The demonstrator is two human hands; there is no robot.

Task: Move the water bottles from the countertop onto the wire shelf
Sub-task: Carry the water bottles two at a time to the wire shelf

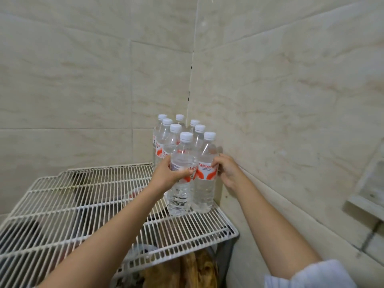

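Observation:
Several clear water bottles with white caps and red-and-white labels stand clustered in the far right corner of the white wire shelf (87, 196). My left hand (169, 173) grips the front-left bottle (180, 194) around its label. My right hand (227, 170) wraps the label of the front-right bottle (204, 192) from the wall side. Both front bottles stand upright with their bases on the wire, touching each other. The other bottles (166, 138) stand behind them, partly hidden.
Tiled walls (291, 100) meet in a corner right behind the bottles, close to my right hand. Dark items and something brown (193, 271) lie below the shelf, seen through the wires. A ledge (365, 204) juts from the right wall.

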